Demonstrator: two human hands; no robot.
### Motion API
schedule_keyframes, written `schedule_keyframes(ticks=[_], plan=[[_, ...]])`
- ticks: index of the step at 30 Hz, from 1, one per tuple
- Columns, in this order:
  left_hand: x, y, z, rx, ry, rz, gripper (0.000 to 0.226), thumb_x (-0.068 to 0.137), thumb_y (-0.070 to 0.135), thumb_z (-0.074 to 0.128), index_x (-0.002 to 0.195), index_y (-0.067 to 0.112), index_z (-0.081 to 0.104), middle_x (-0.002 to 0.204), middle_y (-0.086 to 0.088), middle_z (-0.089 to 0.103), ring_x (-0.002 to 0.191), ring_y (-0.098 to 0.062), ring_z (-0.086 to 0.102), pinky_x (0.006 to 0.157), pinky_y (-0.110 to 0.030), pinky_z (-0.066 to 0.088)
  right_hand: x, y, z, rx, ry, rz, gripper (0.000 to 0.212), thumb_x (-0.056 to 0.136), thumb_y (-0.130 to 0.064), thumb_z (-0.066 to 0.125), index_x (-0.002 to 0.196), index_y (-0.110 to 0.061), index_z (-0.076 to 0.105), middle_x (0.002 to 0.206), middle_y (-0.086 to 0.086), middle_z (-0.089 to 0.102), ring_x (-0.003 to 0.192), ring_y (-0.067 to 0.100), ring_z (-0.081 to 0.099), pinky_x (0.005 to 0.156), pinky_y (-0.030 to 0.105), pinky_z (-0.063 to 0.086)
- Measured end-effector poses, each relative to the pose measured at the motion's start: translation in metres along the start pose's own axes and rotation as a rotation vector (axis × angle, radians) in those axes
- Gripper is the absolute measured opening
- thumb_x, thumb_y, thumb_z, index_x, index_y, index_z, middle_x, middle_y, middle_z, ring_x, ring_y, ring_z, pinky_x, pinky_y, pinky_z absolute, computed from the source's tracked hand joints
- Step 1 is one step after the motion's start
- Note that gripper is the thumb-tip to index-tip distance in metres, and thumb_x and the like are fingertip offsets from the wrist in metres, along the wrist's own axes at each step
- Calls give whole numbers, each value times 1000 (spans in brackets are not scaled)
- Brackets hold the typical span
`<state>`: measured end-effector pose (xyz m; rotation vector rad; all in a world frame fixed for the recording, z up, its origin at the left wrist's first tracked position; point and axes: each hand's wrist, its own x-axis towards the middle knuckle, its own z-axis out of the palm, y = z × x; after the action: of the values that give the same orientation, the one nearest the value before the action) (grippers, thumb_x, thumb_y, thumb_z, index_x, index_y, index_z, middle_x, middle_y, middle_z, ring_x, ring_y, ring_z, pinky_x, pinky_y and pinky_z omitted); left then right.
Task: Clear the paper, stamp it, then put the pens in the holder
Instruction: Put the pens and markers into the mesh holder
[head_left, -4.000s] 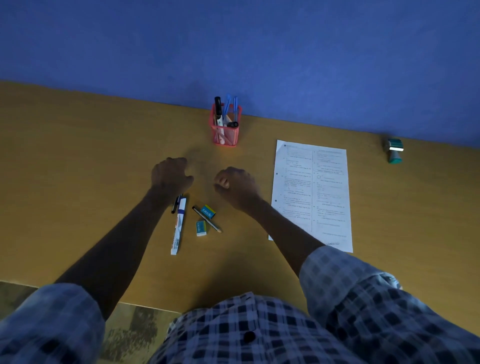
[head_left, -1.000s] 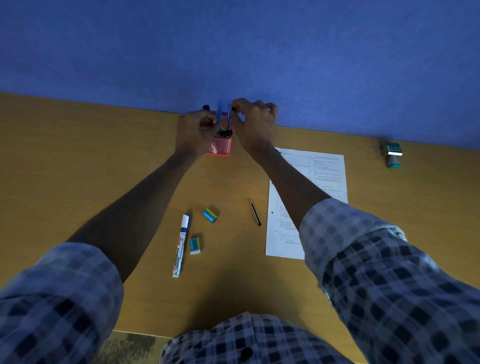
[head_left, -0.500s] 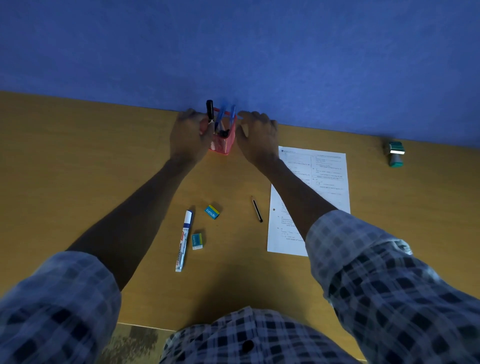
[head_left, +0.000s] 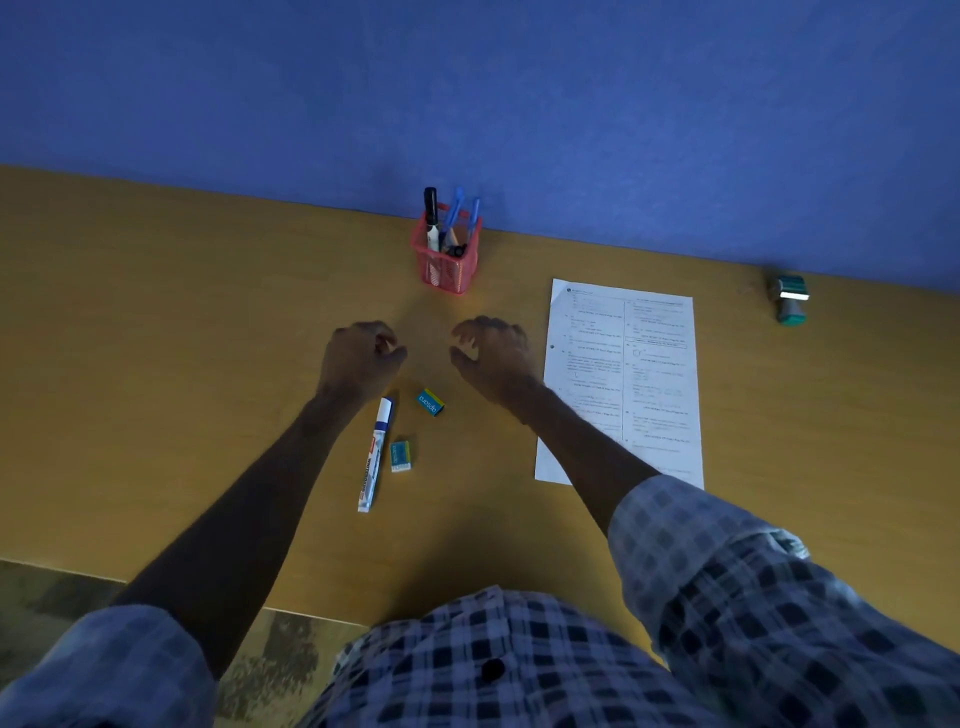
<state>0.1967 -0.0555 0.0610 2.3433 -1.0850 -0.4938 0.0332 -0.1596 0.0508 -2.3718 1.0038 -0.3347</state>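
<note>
Both hands, left hand (head_left: 358, 361) and right hand (head_left: 493, 353), come back from the holder (head_left: 445, 267), loosely curled and holding nothing, ready to grab the marker (head_left: 375, 452).

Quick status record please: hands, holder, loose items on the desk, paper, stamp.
left hand: curled loosely, nothing visible in it
right hand: fingers curved, open, empty
holder: red mesh, upright by the wall, pens standing in it
marker: loose on desk, below left hand
erasers: two, and, beside marker
paper: flat, nothing on its visible part; right forearm crosses its corner
stamp: far right, off the paper
</note>
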Motion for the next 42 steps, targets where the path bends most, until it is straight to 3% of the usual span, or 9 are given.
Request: schedule_keyframes(ticks=[6,11,14,16,20,25,32,37,42], plan=[[-33,-15,-3,177,-162,-44,39,70,36,81,99,12,71,96,-7,71,91,-27,66,77,-37,55,-28,-11,24,-46,-172,-20,39,81,-46,69,109,-19,69,107,0,70,100,23,64,93,37,43],[-54,-25,6,243,-143,1,28,70,30,81,89,14,68,87,-3,69,113,-29,56,85,-32,44,-42,-15,41,-125,-148,18,48,78,-54,68,112,-21,65,114,2,66,102,26,60,92,39,40],[-58,-28,14,291,-76,106,10,76,21,71,78,12,67,76,-2,70,90,-27,64,102,-33,34,-42,-17,44,-123,-126,26,36,82,-45,65,107,-20,66,106,1,66,98,25,61,85,34,37],[-57,-30,17,305,-38,144,8,76,19,68,75,11,67,72,-2,71,75,-27,65,101,-33,33,-41,-18,44,-106,-111,39,32,83,-42,63,105,-19,66,104,1,67,96,25,62,83,34,37],[-47,-17,11,167,10,86,11,73,18,68,82,13,70,74,-8,71,72,-31,68,73,-33,51,-36,-17,38,53,-62,132,31,82,-45,63,101,-21,66,97,5,71,90,30,65,87,38,45],[-21,12,-12,-6,222,176,15,72,16,71,86,15,66,70,-5,69,68,-29,67,61,-25,43,-19,-15,13,269,14,193,25,81,-43,68,99,-25,70,93,-1,74,84,19,69,74,31,54],[19,56,-45,-358,387,279,21,78,13,66,99,14,66,82,7,67,70,-6,67,73,-28,60,22,-13,-33,368,227,95,24,88,-25,69,108,-12,72,96,4,72,79,11,64,74,31,56],[49,83,-65,-492,480,372,24,82,15,67,105,9,65,87,8,64,76,-3,67,74,-21,58,58,-5,-60,340,343,76,30,90,-18,63,118,-13,69,106,10,64,80,10,61,75,25,53],[74,104,-71,-535,465,469,19,85,17,64,100,26,59,81,28,62,80,-5,70,74,-17,56,88,-5,-72,254,346,66,26,91,-15,58,113,-8,70,108,13,59,85,21,64,79,27,48]])
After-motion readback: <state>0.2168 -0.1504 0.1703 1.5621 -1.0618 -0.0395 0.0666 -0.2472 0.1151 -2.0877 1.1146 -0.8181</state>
